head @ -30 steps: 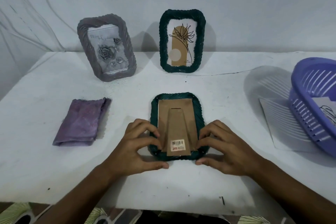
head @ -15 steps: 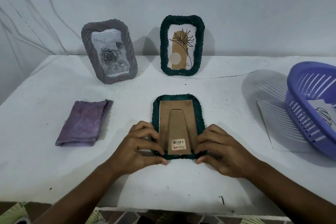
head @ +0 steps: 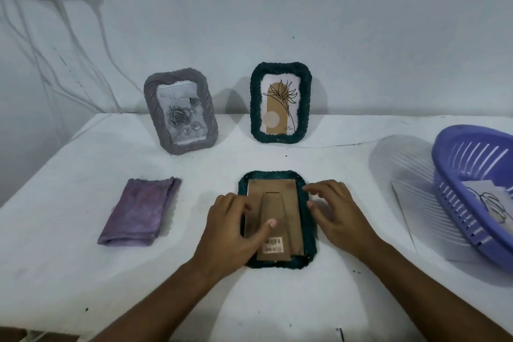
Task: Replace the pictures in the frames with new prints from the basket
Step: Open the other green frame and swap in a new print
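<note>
While both hands work low in the centre of the frame, the scene reads as follows.

Face-down frame: a dark green woven frame (head: 277, 218) lies flat on the white table (head: 277, 302), lower centre, its brown cardboard back (head: 273, 197) and folded stand upward, a barcode label near the bottom edge.

Left hand: the left hand (head: 230, 233) lies over the frame's left side, fingers loosely bent, thumb stretched straight across the cardboard back and touching it; it grips nothing.

Right hand: the right hand (head: 337, 215) sits at the frame's right edge, fingers spread and lightly bent, blurred; whether the fingertips touch the rim cannot be told, and it holds nothing.

Standing green frame: a second green frame (head: 281, 103) stands upright at upper centre against the wall, showing a line-drawn plant print.

Grey frame: a grey frame (head: 180, 110) stands tilted to its left, holding a rose picture.

Basket: a purple slotted basket (head: 469, 189) at the right edge holds prints (head: 490, 200); it rests partly on a white sheet (head: 416, 208).

Cloth: a folded purple cloth (head: 138, 211) lies at centre left.
</note>
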Tool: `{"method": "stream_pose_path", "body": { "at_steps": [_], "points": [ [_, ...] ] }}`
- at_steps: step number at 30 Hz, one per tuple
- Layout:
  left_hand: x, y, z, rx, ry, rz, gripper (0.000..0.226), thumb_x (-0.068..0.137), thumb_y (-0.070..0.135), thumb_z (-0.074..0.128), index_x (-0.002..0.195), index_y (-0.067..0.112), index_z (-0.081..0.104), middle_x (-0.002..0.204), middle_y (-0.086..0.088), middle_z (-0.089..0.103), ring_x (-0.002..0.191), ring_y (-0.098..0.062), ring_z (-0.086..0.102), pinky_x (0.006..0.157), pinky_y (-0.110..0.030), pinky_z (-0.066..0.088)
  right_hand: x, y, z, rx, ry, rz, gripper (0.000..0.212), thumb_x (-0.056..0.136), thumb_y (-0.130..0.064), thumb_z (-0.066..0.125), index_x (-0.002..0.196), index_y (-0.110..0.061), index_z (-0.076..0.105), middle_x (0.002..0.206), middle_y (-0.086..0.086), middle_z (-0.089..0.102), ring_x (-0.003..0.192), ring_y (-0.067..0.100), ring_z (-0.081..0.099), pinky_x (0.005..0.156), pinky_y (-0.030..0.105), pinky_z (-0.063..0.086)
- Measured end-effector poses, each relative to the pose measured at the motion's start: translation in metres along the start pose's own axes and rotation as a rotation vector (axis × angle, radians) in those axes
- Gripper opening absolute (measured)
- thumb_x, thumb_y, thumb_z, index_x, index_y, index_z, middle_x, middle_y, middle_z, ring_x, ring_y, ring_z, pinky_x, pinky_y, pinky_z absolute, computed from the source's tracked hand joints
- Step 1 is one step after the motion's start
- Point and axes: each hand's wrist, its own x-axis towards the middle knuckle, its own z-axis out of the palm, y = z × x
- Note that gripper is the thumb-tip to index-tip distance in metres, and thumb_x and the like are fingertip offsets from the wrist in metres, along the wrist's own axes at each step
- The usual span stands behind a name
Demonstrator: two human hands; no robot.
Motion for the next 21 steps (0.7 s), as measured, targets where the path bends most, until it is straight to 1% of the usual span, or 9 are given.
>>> {"method": "stream_pose_path", "body": {
  "at_steps": [2,5,8,11,14,16,19,21],
  "points": [
    [0.004,0.018,0.012,0.115,0.018,-0.082,0.044,0.077,0.069,0.049,0.092,0.027,0.048,0.091,0.013,0.048,0.089,-0.007,0.042,0.078,-0.024,0.041,0.007,0.006,0.007,-0.059,0.026,0.035,0.026,0.094,-0.024,0.053,0.119,-0.022,0.056,0.115,-0.006,0.053,0.109,0.010,0.044,0.094,0.027,0.041],
    [0.008,0.031,0.028,0.293,0.007,-0.157,0.059,0.079,0.070,0.043,0.110,0.021,0.049,0.104,0.004,0.052,0.095,-0.014,0.043,0.082,-0.026,0.037,0.009,0.013,0.012,-0.139,0.032,-0.002,0.027,0.094,-0.028,0.048,0.117,-0.020,0.059,0.112,-0.004,0.057,0.105,0.013,0.044,0.090,0.026,0.039],
    [0.012,0.039,0.034,0.359,-0.016,-0.219,0.068,0.081,0.067,0.044,0.126,0.016,0.041,0.117,-0.002,0.052,0.102,-0.019,0.046,0.088,-0.029,0.039,0.008,0.015,0.013,-0.158,0.035,-0.012,0.030,0.094,-0.031,0.047,0.118,-0.019,0.061,0.113,-0.005,0.059,0.104,0.009,0.042,0.090,0.025,0.039],
    [0.017,0.045,0.035,0.360,-0.048,-0.247,0.071,0.082,0.063,0.047,0.132,0.014,0.037,0.121,-0.004,0.051,0.106,-0.021,0.046,0.091,-0.030,0.039,0.007,0.014,0.014,-0.188,0.043,-0.021,0.037,0.094,-0.035,0.044,0.122,-0.017,0.061,0.115,-0.005,0.060,0.103,0.005,0.038,0.089,0.022,0.035],
    [0.021,0.047,0.034,0.290,-0.057,-0.311,0.075,0.079,0.061,0.053,0.133,0.012,0.036,0.122,-0.004,0.052,0.108,-0.022,0.047,0.094,-0.032,0.041,0.007,0.013,0.013,-0.207,0.043,-0.027,0.046,0.095,-0.043,0.036,0.124,-0.018,0.061,0.115,-0.007,0.060,0.103,0.004,0.037,0.090,0.020,0.033],
    [0.023,0.047,0.033,0.234,-0.034,-0.360,0.075,0.075,0.060,0.058,0.130,0.011,0.039,0.118,-0.004,0.053,0.107,-0.022,0.048,0.093,-0.033,0.043,0.007,0.013,0.013,-0.206,0.040,-0.017,0.050,0.094,-0.047,0.031,0.124,-0.020,0.060,0.115,-0.008,0.060,0.103,0.004,0.038,0.090,0.019,0.033],
    [0.023,0.051,0.026,0.104,0.025,-0.409,0.065,0.068,0.057,0.062,0.115,0.014,0.048,0.102,-0.001,0.056,0.097,-0.022,0.053,0.085,-0.037,0.048,0.006,0.013,0.013,-0.221,0.035,-0.015,0.051,0.094,-0.048,0.030,0.124,-0.020,0.060,0.116,-0.009,0.060,0.105,0.008,0.041,0.090,0.019,0.033],
    [0.024,0.052,0.019,0.031,0.036,-0.436,0.063,0.062,0.059,0.061,0.108,0.017,0.051,0.097,0.002,0.057,0.093,-0.021,0.055,0.083,-0.040,0.050,0.007,0.012,0.012,-0.230,0.032,-0.017,0.049,0.094,-0.046,0.032,0.125,-0.020,0.060,0.116,-0.009,0.060,0.105,0.010,0.043,0.090,0.020,0.033]
  ]
}}
